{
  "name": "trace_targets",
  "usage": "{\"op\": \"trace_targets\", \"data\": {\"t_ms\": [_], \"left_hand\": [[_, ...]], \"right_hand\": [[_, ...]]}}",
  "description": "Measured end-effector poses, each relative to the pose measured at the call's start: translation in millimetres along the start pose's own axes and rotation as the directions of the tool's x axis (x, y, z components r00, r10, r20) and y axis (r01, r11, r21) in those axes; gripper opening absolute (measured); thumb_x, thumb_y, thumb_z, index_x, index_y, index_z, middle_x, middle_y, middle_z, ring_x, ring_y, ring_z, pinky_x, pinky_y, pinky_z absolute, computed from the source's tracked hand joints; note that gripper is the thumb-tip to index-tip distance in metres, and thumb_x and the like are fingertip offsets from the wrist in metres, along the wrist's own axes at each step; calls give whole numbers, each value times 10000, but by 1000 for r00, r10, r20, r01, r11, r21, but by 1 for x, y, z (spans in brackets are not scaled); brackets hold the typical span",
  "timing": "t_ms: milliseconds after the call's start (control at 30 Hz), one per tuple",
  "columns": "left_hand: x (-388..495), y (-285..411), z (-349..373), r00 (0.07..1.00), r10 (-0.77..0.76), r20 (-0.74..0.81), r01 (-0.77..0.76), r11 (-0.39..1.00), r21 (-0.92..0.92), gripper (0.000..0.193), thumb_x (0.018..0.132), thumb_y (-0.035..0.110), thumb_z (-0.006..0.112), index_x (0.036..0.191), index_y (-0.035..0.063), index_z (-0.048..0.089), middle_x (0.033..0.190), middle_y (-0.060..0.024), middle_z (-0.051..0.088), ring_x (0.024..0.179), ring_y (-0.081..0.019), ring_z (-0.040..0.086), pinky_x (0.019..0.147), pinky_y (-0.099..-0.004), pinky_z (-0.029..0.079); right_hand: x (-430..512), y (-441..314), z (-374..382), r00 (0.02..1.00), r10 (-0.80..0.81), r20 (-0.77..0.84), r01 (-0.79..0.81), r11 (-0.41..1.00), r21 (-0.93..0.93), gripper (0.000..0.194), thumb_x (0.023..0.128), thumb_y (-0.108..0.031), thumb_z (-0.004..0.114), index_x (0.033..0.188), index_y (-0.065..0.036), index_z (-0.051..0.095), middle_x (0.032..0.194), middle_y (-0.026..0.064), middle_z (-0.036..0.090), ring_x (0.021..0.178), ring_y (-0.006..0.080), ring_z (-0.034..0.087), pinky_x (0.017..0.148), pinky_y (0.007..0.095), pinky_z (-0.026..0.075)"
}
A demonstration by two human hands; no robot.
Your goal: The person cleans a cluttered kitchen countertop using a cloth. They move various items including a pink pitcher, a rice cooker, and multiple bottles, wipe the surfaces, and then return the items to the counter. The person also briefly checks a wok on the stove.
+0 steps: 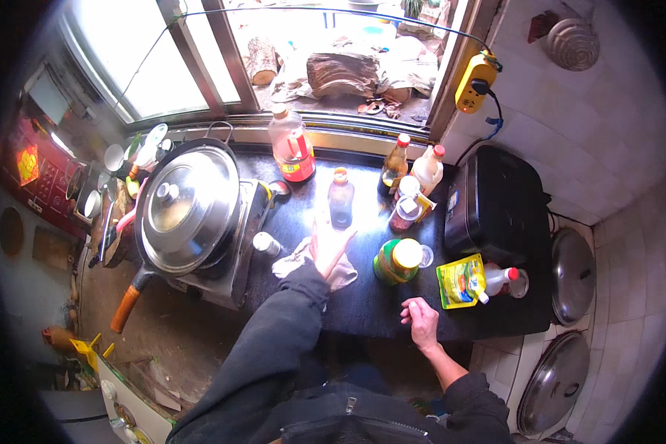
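My left hand reaches over the dark countertop, its fingers spread, just in front of a small bottle with an orange cap. Partly beneath this hand lies a crumpled pale cloth; whether the fingers touch the bottle is unclear in the glare. My right hand is at the counter's front edge, fingers curled, with nothing visible in it. Nearest to it are a green jar with a pale lid and a yellow-green spouted pouch. A small white-capped shaker is left of the cloth.
A lidded wok sits on a stove at left, its wooden handle jutting forward. Behind stands a large red-labelled bottle. Several bottles, including a red-capped one, and a black appliance are at right.
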State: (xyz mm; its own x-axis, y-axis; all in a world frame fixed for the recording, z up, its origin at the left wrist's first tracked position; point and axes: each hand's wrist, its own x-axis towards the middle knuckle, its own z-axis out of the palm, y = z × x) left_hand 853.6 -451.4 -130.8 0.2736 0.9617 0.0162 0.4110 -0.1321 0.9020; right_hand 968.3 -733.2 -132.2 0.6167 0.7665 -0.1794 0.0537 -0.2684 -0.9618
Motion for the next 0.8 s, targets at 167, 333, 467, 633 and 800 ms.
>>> {"op": "trace_targets", "data": {"t_ms": [167,333,467,633,800], "left_hand": [[50,6,49,971,-36,-235,59,994,93,785,771,334,834,1362,-21,459,1211,-244,594,1106,-404,627,929,-469,512],[103,-7,57,968,-22,-249,32,999,36,854,758,302,832,1422,12,382,1292,-284,537,1176,-428,581,941,-492,506],[141,-8,57,953,22,-302,-22,1000,2,796,785,241,804,1426,22,385,1294,-277,549,1169,-391,597,921,-470,520],[165,-16,64,942,26,-336,-70,990,-121,765,805,204,781,1431,20,381,1310,-276,546,1145,-369,616,904,-455,530],[173,-19,63,924,15,-382,-140,943,-301,734,825,166,757,1435,19,376,1326,-276,543,1121,-347,635,886,-439,541]], "right_hand": [[31,-43,-30,975,-176,-138,174,984,-25,268,1020,-161,491,965,25,676,764,86,666,653,134,643,613,277,545],[87,-113,-40,919,-343,-195,324,938,-122,152,982,-108,566,957,-1,671,767,53,666,648,110,635,608,247,521],[161,-168,-11,952,-282,-120,281,959,-22,203,943,-56,646,1139,-1,660,885,45,691,679,98,646,633,235,530],[253,-179,28,979,-131,-158,103,979,-174,597,879,-115,714,1415,-31,462,1020,103,680,739,131,673,588,250,539],[308,-162,47,957,-269,-109,200,884,-423,508,833,-234,718,1253,3,557,993,168,645,879,246,654,756,375,533]]}}
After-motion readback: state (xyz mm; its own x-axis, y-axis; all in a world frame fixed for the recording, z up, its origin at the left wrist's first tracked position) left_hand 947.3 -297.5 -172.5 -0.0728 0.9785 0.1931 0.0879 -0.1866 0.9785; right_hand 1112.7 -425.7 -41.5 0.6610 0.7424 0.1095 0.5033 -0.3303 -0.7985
